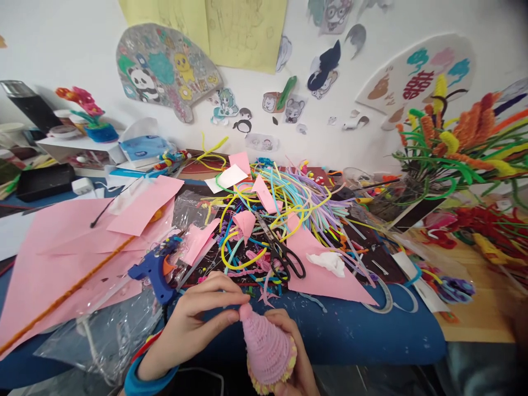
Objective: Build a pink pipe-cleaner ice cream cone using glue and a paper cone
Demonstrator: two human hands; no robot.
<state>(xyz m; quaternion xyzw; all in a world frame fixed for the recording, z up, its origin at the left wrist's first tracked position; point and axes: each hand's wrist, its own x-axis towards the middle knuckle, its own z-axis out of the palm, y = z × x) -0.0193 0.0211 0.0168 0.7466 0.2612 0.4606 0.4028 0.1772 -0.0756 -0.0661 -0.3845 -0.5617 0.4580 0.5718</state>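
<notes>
A pink cone, wound from fuzzy pipe cleaner and edged in yellow at its wide base, is held tilted near the bottom of the head view. My right hand wraps around its far side and base, with part of the fingers hidden behind it. At the cone's narrow tip sits a small pink pom-pom. My left hand pinches the pom-pom between thumb and fingertips. Beyond my hands lie black-handled scissors, and left of them a blue glue gun.
Loose pipe cleaners heap across the middle of the blue table. Pink sheets and a clear plastic bag cover the left. A bunch of fuzzy pipe-cleaner stems stands at right, and a black flask at far left.
</notes>
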